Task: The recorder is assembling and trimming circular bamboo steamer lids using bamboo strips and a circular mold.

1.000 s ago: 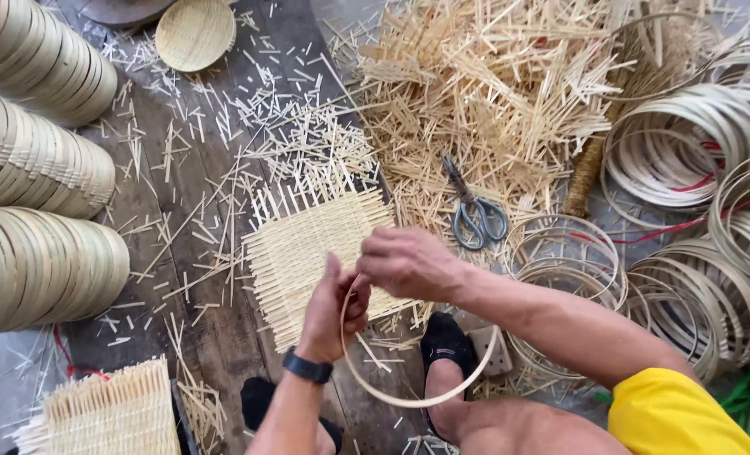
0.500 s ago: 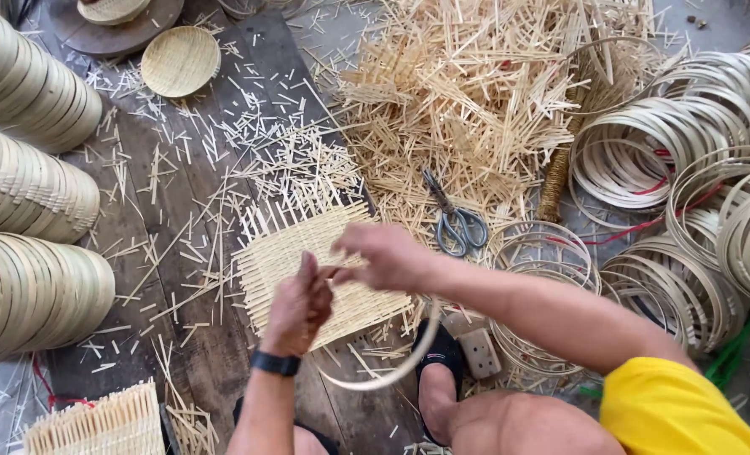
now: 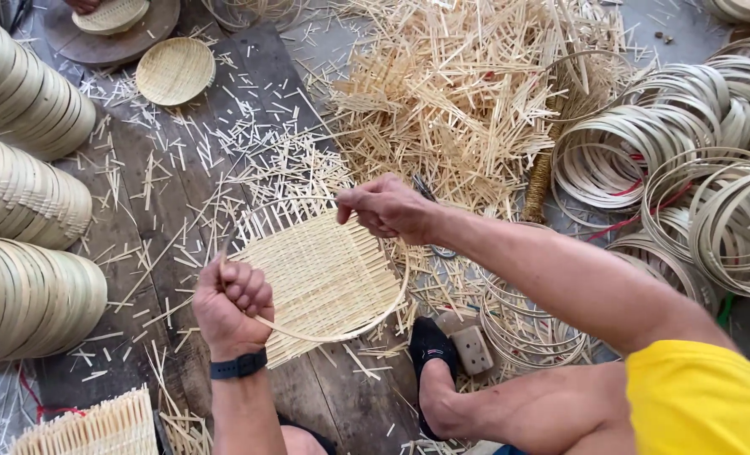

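Mat [image 3: 324, 278] flat, weave diagonal; L hand [image 3: 233, 305] & R hand [image 3: 385, 206] fingers pinching hoop [image 3: 341, 335].

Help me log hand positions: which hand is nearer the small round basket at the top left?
Left. The left hand is below the small round basket; the right hand is farther off to its lower right.

Basket-weaving workshop, heaped bamboo strips [image 3: 468, 93], stacked hoops [image 3: 695, 143], finished trays [image 3: 21, 211], plank floor [image 3: 164, 227]
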